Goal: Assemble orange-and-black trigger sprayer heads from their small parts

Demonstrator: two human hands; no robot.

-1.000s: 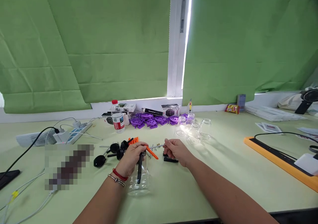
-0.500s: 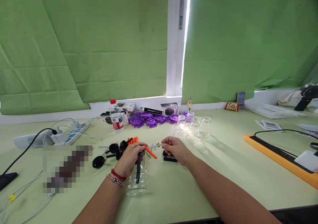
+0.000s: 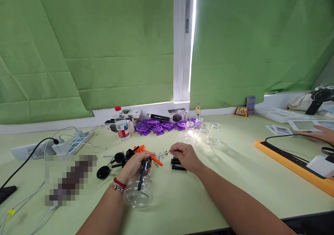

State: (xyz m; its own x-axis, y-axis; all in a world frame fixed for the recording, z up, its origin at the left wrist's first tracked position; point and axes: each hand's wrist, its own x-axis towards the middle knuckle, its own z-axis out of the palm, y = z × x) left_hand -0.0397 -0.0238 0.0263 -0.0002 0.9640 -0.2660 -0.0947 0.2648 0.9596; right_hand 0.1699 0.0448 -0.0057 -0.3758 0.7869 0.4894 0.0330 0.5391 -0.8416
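Note:
My left hand (image 3: 132,167) grips the neck of a clear plastic bottle (image 3: 138,192) that is tipped up off the green table (image 3: 208,193), its base toward me. A black tube runs down inside the bottle, and an orange trigger piece (image 3: 156,159) sticks out at its top. My right hand (image 3: 184,155) pinches a thin metal rod (image 3: 162,154) that points left toward the bottle's top. Small black blocks (image 3: 177,164) lie just under my right hand. Several black pump parts (image 3: 116,160) lie left of my left hand.
Purple plastic parts (image 3: 159,126), small clear jars (image 3: 205,134), a water bottle (image 3: 120,124) and boxes stand along the window sill. A power strip (image 3: 75,143) with cables lies at the left. An orange-edged board (image 3: 294,165) lies at the right, with another person's hand (image 3: 322,133) beyond it.
My left hand has tilted the bottle, lifting its base off the table toward me. My right hand has stayed in place with the rod. Another person's hand has come into view at the far right.

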